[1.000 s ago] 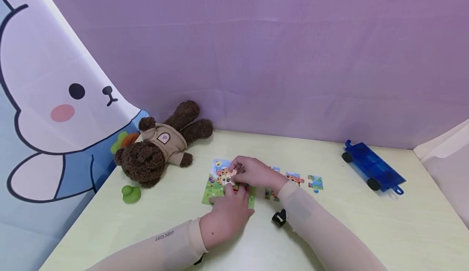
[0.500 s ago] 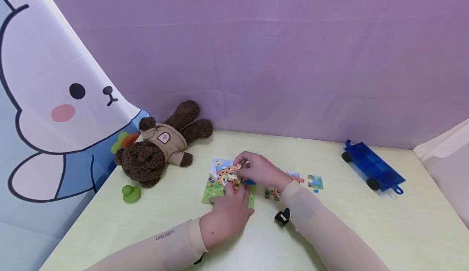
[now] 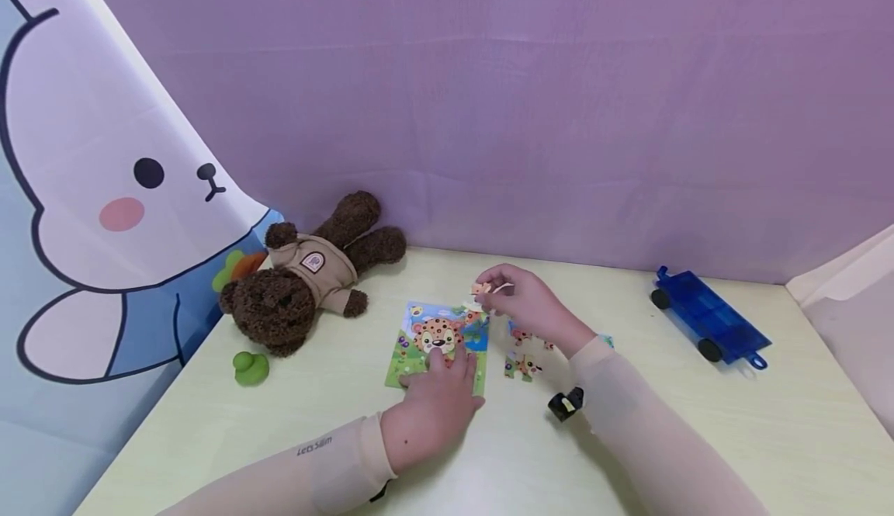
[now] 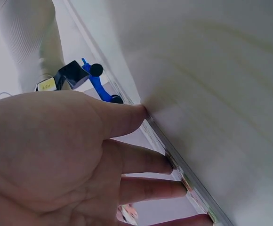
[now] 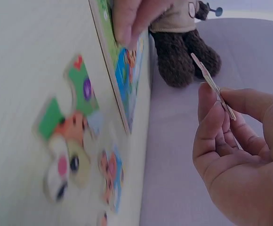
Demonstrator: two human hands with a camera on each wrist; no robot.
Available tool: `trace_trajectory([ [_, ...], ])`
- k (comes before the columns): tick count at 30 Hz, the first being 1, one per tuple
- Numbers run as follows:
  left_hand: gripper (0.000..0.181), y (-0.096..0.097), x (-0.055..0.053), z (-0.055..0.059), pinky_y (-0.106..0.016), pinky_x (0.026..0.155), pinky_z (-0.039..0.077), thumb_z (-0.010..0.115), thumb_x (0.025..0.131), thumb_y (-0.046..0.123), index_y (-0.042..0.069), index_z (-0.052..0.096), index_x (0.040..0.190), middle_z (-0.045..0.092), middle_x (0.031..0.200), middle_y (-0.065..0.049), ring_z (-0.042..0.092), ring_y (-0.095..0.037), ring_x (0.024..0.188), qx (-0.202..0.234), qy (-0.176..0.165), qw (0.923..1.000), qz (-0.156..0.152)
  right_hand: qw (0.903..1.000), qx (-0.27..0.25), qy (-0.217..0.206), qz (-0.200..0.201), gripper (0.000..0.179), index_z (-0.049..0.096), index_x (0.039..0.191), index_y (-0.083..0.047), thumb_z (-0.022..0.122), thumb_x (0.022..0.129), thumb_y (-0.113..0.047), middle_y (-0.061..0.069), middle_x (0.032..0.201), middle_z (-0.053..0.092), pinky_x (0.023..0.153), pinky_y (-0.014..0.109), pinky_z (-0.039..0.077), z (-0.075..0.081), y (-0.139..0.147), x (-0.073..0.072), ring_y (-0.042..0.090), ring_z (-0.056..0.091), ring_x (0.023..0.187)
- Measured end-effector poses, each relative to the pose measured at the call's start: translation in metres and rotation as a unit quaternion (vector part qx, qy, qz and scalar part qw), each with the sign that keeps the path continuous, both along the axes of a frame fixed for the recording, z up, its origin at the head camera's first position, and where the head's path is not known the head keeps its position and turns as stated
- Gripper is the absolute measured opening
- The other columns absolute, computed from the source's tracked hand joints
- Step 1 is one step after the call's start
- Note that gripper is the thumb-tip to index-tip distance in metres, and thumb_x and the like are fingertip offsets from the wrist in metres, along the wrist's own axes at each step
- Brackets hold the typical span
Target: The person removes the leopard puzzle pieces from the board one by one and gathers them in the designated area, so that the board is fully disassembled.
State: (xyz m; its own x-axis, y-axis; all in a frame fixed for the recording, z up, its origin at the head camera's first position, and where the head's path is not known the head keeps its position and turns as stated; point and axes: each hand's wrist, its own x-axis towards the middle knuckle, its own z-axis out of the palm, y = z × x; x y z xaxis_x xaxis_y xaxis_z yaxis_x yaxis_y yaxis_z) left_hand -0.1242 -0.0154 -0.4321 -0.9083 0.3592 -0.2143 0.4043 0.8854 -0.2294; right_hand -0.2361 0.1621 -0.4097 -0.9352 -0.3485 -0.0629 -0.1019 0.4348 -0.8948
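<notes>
In the head view a puzzle board [image 3: 398, 372] with a spotted leopard-like face lies on the table. My left hand [image 3: 434, 421] rests on its lower part with fingers extended, and in the left wrist view the fingertips [image 4: 162, 165] sit along its edge. My right hand [image 3: 534, 306] pinches a puzzle piece [image 3: 480, 289] just above the board's top right corner. That puzzle piece [image 5: 215, 89] shows nearly edge-on in the right wrist view, between thumb and fingers. Loose puzzle pieces [image 3: 520, 366] lie right of the board, partly hidden by my right wrist.
A brown teddy bear [image 3: 317, 271] lies at the back left, with a green toy duck [image 3: 250, 369] in front of it. A blue toy trailer [image 3: 712, 318] stands on the right of the table [image 3: 698, 438]. Behind rises a purple cloth [image 3: 524, 112].
My right hand has moved from the board's middle toward the back right, carrying the pinched puzzle piece. More of the leopard face and the blue right side now show. My left hand stays put.
</notes>
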Motion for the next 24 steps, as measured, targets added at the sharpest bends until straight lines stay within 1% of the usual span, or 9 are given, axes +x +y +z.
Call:
trace_trajectory([
  [3,0.07,0.0,0.0,0.002,-0.06,0.078,0.069,0.05,0.107,0.064,0.024,0.045,0.164,0.043,0.171,-0.002,0.059,-0.033,0.127,-0.001,0.003,1.0,-0.003,0.9999,0.011,0.004,-0.007,0.033,0.065,0.135,-0.013,0.07,0.104,-0.025,0.012,0.121,0.072,0.098,0.054,0.064,0.004,0.014,0.003,0.022,0.075,0.106],
  [7,0.07,-0.001,0.0,0.003,-0.058,0.076,0.069,0.05,0.106,0.064,0.025,0.045,0.164,0.044,0.171,-0.001,0.06,-0.035,0.129,0.0,0.007,0.9999,-0.008,0.9994,0.03,-0.003,-0.018,0.039,0.063,0.138,-0.014,0.072,0.104,-0.031,0.011,0.125,0.071,0.098,0.052,0.064,0.005,0.034,0.01,0.022,0.074,0.111],
  [11,0.071,-0.002,-0.001,0.003,-0.06,0.079,0.068,0.051,0.106,0.064,0.025,0.044,0.165,0.042,0.172,-0.001,0.057,-0.038,0.137,0.015,-0.014,0.9998,0.002,0.9984,0.049,-0.01,-0.026,0.043,0.063,0.139,-0.015,0.073,0.103,-0.037,0.009,0.125,0.071,0.097,0.049,0.065,0.007,0.053,0.017,0.021,0.074,0.112],
  [13,0.071,-0.002,-0.002,0.004,-0.062,0.08,0.068,0.052,0.106,0.063,0.025,0.044,0.165,0.041,0.173,-0.001,0.055,-0.04,0.141,0.025,-0.026,0.9993,0.01,0.9981,0.055,-0.009,-0.027,0.045,0.063,0.138,-0.015,0.074,0.102,-0.039,0.009,0.124,0.071,0.093,0.047,0.065,0.009,0.061,0.022,0.021,0.073,0.111],
  [16,0.07,-0.003,-0.003,0.005,-0.062,0.081,0.068,0.052,0.106,0.062,0.025,0.044,0.165,0.04,0.174,-0.001,0.053,-0.041,0.144,0.027,-0.031,0.9991,0.009,0.9975,0.064,-0.005,-0.028,0.044,0.063,0.136,-0.013,0.075,0.101,-0.038,0.01,0.123,0.07,0.09,0.043,0.066,0.011,0.072,0.029,0.021,0.072,0.11],
  [20,0.069,-0.005,-0.002,0.005,-0.061,0.078,0.068,0.052,0.106,0.061,0.024,0.046,0.164,0.042,0.172,-0.002,0.054,-0.042,0.144,0.024,-0.022,0.9995,-0.006,0.9971,0.071,-0.004,-0.026,0.04,0.064,0.134,-0.011,0.074,0.102,-0.032,0.012,0.121,0.069,0.082,0.04,0.065,0.011,0.086,0.037,0.023,0.072,0.105],
  [24,0.069,-0.006,-0.002,0.006,-0.06,0.078,0.068,0.052,0.106,0.059,0.023,0.045,0.164,0.042,0.172,-0.003,0.053,-0.043,0.144,0.028,-0.024,0.9993,-0.009,0.9971,0.075,-0.013,-0.01,0.038,0.064,0.132,-0.01,0.074,0.102,-0.03,0.012,0.115,0.068,0.074,0.039,0.063,0.007,0.098,0.042,0.027,0.07,0.094],
])
